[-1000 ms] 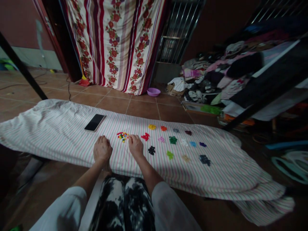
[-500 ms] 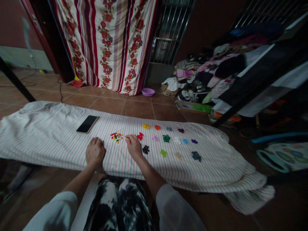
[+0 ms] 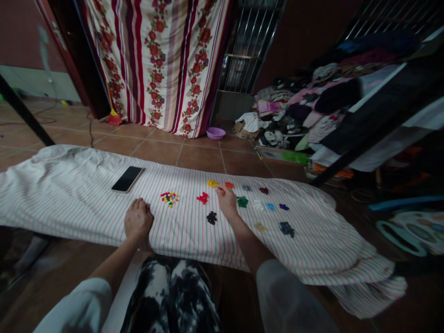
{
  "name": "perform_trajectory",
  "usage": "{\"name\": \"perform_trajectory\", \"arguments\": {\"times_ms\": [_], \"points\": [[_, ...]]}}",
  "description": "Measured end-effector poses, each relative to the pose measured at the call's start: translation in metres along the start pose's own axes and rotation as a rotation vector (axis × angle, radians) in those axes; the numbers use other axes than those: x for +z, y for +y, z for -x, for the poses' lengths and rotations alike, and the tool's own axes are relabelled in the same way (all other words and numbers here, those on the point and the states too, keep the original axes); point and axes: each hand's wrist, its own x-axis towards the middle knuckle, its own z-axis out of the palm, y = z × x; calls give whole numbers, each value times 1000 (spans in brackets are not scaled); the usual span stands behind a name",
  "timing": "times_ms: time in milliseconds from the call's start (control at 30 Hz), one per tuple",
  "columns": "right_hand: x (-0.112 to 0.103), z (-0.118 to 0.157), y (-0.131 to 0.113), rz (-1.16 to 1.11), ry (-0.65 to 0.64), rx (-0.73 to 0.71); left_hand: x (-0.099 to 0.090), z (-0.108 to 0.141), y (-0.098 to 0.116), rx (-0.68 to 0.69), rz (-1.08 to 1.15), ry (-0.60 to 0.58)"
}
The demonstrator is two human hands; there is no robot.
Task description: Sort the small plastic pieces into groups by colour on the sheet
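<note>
My right hand [image 3: 227, 200] is over the cloth, thumb and forefinger pinched beside the yellow pile [image 3: 212, 183] and the orange pile [image 3: 229, 185]. What the fingertips hold, if anything, is too small to make out. My left hand [image 3: 138, 218] rests closed on the striped cloth, palm down, with no object visible in it. Ahead of it lies a mixed heap of small coloured pieces [image 3: 169, 199]. Red pieces [image 3: 202, 198], black pieces [image 3: 211, 218] and green pieces [image 3: 242, 202] form separate piles around my right hand.
A phone [image 3: 128, 179] lies on the striped cloth [image 3: 86, 199] at the left. More piles sit to the right, including blue-grey [image 3: 286, 229], beige [image 3: 260, 227] and purple [image 3: 283, 206]. Beyond are a purple basin [image 3: 215, 133] and heaped clothes [image 3: 305, 106].
My right hand has moved right and slightly forward, from between the mixed heap and the red pile to beside the yellow and orange piles. My left hand stays in place.
</note>
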Motion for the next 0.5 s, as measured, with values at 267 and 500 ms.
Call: {"name": "perform_trajectory", "arguments": {"times_ms": [267, 500], "points": [[-15, -40, 44, 152, -16, 177, 1, 0, 0, 13, -31, 11], [-19, -51, 59, 126, -29, 234, 1, -1, 1, 18, -48, 4]]}}
